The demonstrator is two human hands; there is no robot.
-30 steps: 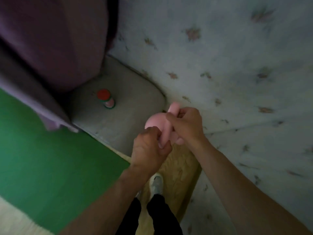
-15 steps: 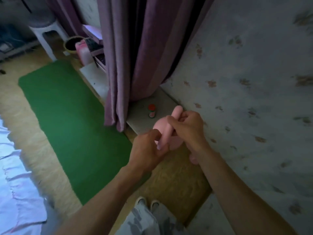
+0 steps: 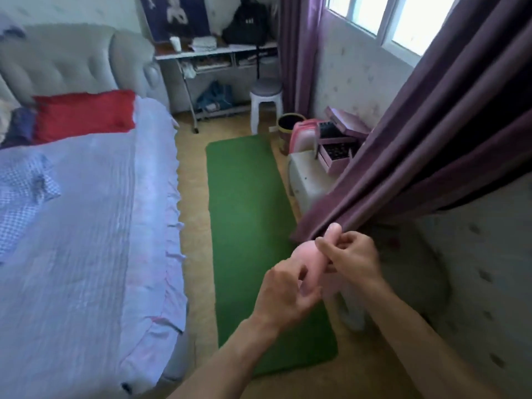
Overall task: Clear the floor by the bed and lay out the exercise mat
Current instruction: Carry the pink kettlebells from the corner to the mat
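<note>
A green exercise mat point(image 3: 247, 226) lies flat on the tan floor between the bed point(image 3: 86, 240) and the wall. Above its near right edge I hold a soft pink object point(image 3: 309, 259) with both hands. My left hand point(image 3: 288, 295) grips its lower part with curled fingers. My right hand point(image 3: 349, 259) pinches a long pink piece point(image 3: 331, 229) at the top. Much of the pink object is hidden by my fingers.
A purple curtain point(image 3: 403, 156) hangs at the right over a low grey ledge point(image 3: 308, 180) bearing pink boxes point(image 3: 339, 145). A white stool point(image 3: 266, 102), a bin point(image 3: 289, 128) and a desk point(image 3: 216, 56) stand beyond the mat. Floor strips flank the mat.
My view has lifted from the wall corner to the whole room. The bed and the full mat came into sight. Both hands kept holding the pink object and stayed close together.
</note>
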